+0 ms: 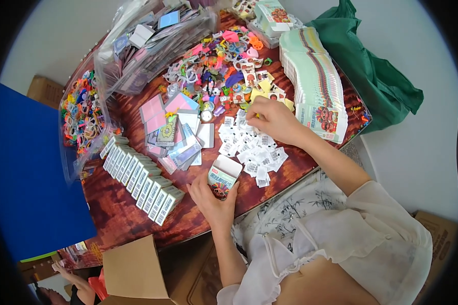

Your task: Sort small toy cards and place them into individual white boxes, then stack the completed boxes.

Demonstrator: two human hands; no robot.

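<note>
A small pale green-and-white carton (pixel 222 184) with its top flap raised stands near the table's front edge. My left hand (pixel 213 206) grips it, thumb on one side and fingers on the other. Over the far edge of a heap of small white printed sachets (pixel 247 145), my right hand (pixel 275 119) is closed with fingertips pinched together; what they hold, if anything, is hidden. Just beyond it lie small picture stickers and yellow paper pieces (pixel 262 90). Between the sachets and the left side spreads a loose pile of cards (pixel 180 134) and pastel packets.
Filled cartons (pixel 142 178) stand in a row at left. A long stack of flattened cartons (pixel 313 76) lies at right beside a green cloth bag (pixel 371 71). Colourful trinkets (pixel 208 66) cover the far middle; a clear bag of cards (pixel 158 46) sits behind. A cardboard box (pixel 132 269) stands below the front edge.
</note>
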